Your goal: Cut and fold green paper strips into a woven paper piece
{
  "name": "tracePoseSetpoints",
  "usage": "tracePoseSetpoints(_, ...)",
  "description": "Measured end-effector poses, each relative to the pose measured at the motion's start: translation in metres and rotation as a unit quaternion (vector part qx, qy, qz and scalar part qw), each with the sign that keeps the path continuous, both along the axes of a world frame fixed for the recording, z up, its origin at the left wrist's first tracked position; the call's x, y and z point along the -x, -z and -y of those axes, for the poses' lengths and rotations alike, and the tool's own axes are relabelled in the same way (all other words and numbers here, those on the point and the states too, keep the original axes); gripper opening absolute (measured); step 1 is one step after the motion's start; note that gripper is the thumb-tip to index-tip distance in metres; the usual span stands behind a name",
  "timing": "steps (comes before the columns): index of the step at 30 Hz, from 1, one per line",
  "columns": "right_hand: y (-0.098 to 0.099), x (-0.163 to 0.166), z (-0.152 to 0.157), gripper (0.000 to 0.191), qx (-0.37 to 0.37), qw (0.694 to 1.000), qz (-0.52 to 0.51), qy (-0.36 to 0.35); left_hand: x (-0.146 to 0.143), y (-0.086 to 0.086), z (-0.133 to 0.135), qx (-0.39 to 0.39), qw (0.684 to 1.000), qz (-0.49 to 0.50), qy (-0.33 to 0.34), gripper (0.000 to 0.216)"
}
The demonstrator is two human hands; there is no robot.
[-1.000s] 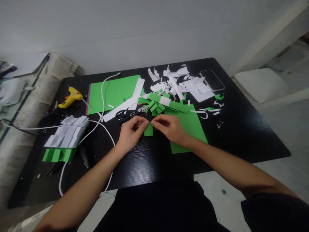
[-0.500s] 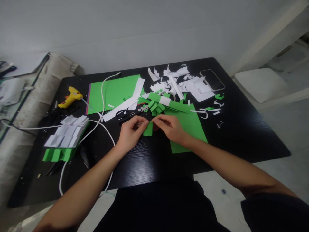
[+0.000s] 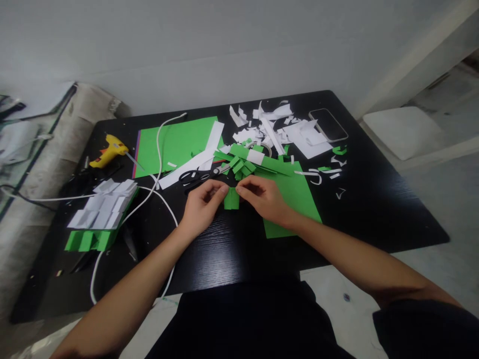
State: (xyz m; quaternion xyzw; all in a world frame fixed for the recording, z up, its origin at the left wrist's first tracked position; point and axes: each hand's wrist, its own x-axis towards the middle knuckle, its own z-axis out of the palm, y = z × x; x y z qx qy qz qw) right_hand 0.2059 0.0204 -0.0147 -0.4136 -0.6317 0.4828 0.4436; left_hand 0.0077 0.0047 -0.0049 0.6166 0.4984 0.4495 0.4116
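A small piece of green paper with a crease down its middle is pinched between my two hands above the black table. My left hand grips its upper left corner with thumb and forefinger. On the other side, my right hand pinches the upper right corner; part of its fingers is hidden behind. Just beyond the hands lie a pile of folded green paper pieces and black-handled scissors. Under my right wrist rests a green paper sheet.
A yellow glue gun lies at the left, with a white cable looping across the table. Nearer stands a white-and-green folded-paper block. White paper scraps and a phone occupy the back right.
The green paper piece has shifted slightly right and turned a little between my fingers. My right fingertips have closed in on its corner. Everything else stays put.
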Motion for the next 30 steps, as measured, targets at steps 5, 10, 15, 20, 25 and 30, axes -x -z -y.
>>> tracePoseSetpoints(5, 0.0001, 0.0013, -0.0006, 0.021, 0.022, 1.0, -0.007, 0.002, 0.0003, -0.001, -0.0007, -0.007, 1.0, -0.002, -0.004, 0.018)
tracePoseSetpoints(10, -0.0001, 0.0031, 0.0009, 0.023, 0.005, 1.0, 0.014, 0.001, -0.0002, 0.0014, 0.0011, -0.029, 0.999, -0.022, -0.002, 0.015)
tracePoseSetpoints(15, -0.0009, 0.0014, 0.001, 0.02, -0.006, 1.0, 0.023, -0.006, 0.0001, 0.0008, 0.0021, -0.039, 0.999, -0.036, 0.008, 0.014)
tracePoseSetpoints(20, -0.0013, 0.0004, 0.0006, 0.019, -0.007, 0.999, 0.026, -0.016, -0.0003, -0.0009, 0.0007, -0.037, 0.999, -0.034, 0.019, 0.014)
tracePoseSetpoints(25, -0.0024, 0.0001, 0.0011, 0.017, -0.015, 1.0, 0.022, -0.01, 0.0003, -0.0013, 0.0005, -0.016, 1.0, -0.014, 0.016, 0.019)
tracePoseSetpoints(30, -0.002, 0.0, 0.0012, 0.016, -0.037, 0.999, 0.021, -0.006, -0.0004, -0.0034, 0.0015, -0.026, 1.0, -0.004, 0.013, 0.017)
